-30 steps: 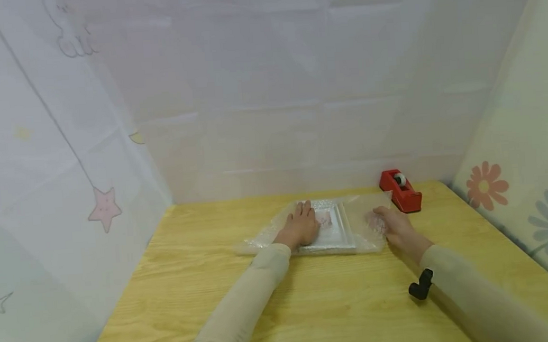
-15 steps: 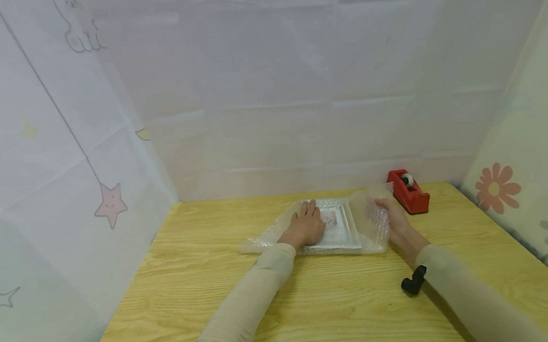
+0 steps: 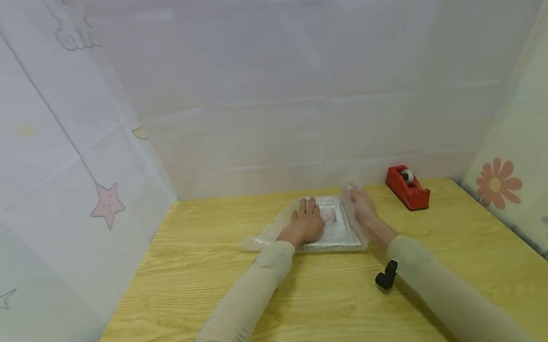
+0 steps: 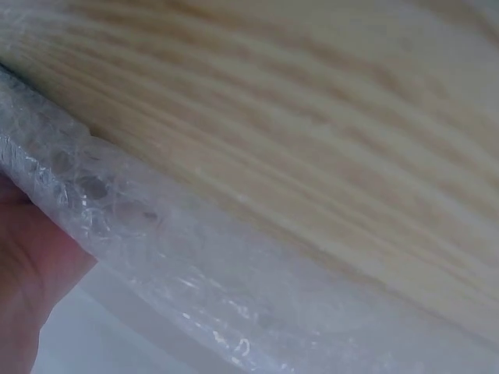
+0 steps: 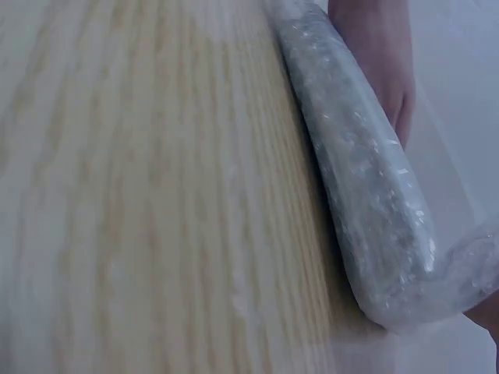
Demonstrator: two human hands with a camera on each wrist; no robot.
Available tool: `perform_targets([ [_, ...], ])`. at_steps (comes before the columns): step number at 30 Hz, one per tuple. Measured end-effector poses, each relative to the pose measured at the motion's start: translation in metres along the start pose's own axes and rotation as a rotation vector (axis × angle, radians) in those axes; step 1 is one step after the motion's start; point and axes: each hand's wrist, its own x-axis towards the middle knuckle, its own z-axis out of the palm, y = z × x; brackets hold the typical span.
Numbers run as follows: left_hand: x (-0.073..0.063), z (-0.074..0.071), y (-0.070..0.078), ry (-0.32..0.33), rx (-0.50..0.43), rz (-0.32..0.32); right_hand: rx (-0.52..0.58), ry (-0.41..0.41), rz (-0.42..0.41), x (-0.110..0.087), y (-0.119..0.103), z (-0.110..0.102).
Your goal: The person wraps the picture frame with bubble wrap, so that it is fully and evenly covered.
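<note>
A white picture frame (image 3: 339,232) with a small pink picture lies flat on a sheet of clear bubble wrap (image 3: 270,233). My left hand (image 3: 306,224) rests spread on the frame's left part, over the wrap's left side. With my right hand (image 3: 365,210) I pinch the wrap's right flap, which is raised along the frame's right edge. In the right wrist view the bubble wrap (image 5: 355,164) curves snugly round the near side of the frame. The left wrist view shows part of the left hand (image 4: 35,273) beside the wrapped edge.
A red tape dispenser (image 3: 408,189) with a roll of tape stands at the back right of the wooden table (image 3: 321,305). A black device (image 3: 387,275) sticks out from the right sleeve. Patterned sheets (image 3: 258,87) hang around the back and sides.
My right hand has moved left and up, bringing the wrap's right flap from beside the tape dispenser to the frame's right edge. My left hand stays on the frame.
</note>
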Motion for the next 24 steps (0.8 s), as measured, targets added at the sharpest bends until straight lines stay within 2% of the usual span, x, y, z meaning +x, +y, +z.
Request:
perform_targets([
  [2,-0.001,0.0,0.0,0.011,0.017,0.002,0.094,-0.036,0.004,0.008,0.012,0.002],
  [4,-0.002,-0.003,0.001,0.007,0.031,-0.003,0.117,-0.063,0.029,0.012,0.022,0.007],
  [6,-0.001,-0.003,0.001,0.002,0.031,-0.01,-0.008,-0.085,0.037,0.012,0.026,0.013],
  [8,-0.001,-0.004,0.0,-0.007,0.017,-0.016,-0.181,-0.129,0.05,0.011,0.029,0.02],
  [13,0.003,-0.007,-0.004,-0.001,-0.063,0.038,-0.757,-0.23,0.013,0.009,0.032,0.033],
  [15,0.005,-0.008,-0.007,0.006,-0.114,0.059,-0.915,-0.237,-0.014,0.01,0.033,0.035],
  [18,0.005,-0.01,-0.013,0.011,-0.22,0.063,-1.037,-0.253,-0.018,0.012,0.036,0.038],
  [24,0.007,-0.009,-0.028,0.05,-0.514,0.123,-1.158,-0.264,-0.016,0.013,0.043,0.041],
])
